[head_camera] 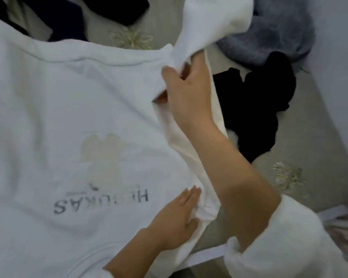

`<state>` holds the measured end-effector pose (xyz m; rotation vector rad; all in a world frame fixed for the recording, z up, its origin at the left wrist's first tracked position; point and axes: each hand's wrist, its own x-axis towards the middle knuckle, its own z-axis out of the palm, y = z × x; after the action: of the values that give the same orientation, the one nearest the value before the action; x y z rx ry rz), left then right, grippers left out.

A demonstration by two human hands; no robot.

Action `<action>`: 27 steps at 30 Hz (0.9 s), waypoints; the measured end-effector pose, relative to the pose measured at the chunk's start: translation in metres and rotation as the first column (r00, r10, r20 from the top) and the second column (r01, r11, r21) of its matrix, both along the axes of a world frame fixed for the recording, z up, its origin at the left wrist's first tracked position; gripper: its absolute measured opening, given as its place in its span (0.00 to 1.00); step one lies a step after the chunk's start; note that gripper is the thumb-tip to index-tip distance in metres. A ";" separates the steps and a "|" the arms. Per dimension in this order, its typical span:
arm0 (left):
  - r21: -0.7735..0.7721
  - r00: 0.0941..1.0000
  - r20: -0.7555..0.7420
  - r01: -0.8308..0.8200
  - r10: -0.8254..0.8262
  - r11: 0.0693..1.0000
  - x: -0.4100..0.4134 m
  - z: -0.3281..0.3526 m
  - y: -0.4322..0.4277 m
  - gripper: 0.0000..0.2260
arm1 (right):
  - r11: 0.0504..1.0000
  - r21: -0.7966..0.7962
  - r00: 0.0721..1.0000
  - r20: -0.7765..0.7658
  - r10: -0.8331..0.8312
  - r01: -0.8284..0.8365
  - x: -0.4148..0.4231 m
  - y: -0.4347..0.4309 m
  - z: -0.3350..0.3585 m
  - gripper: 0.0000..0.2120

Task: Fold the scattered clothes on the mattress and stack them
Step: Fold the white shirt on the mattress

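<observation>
Both hands on white printed sweatshirt [68,117]: left hand [175,215] presses flat (fingers straight), right hand [187,93] grips its lifted sleeve [209,23].

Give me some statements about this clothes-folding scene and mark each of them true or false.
1. The right hand grips the sleeve of the white sweatshirt. True.
2. The left hand is curled into a fist. False: it presses flat on the sweatshirt.
3. A black garment lies to the right of the sweatshirt. True.
4. The grey-blue fuzzy garment is neatly folded. False: it lies in a loose heap on the mattress.
</observation>
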<state>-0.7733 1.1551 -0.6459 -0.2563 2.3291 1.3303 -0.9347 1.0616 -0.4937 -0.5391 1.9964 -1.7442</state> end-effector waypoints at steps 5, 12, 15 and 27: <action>0.078 0.999 -0.021 -0.036 0.038 0.996 0.028 -0.001 -0.017 0.25 | 0.660 0.410 0.763 0.164 0.625 -0.629 0.056 -0.058 -0.041 0.26; 0.156 0.737 0.146 -0.676 0.660 0.720 0.070 -0.010 -0.119 0.14 | 0.563 0.807 0.938 -0.030 0.345 -0.181 0.057 0.036 -0.106 0.15; 0.251 0.370 0.387 -0.923 0.844 0.290 0.073 -0.014 -0.185 0.10 | 0.385 0.923 0.965 -0.080 0.251 -0.024 0.064 0.081 -0.118 0.18; 0.349 0.216 0.597 -0.937 0.773 -0.007 0.013 -0.008 -0.208 0.04 | 0.319 0.933 0.961 -0.228 0.158 0.169 0.105 0.150 -0.133 0.23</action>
<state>-0.7606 0.9471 -0.6537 -1.7730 1.0519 2.4007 -0.8293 1.2112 -0.6265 -0.3240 2.7486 -0.1596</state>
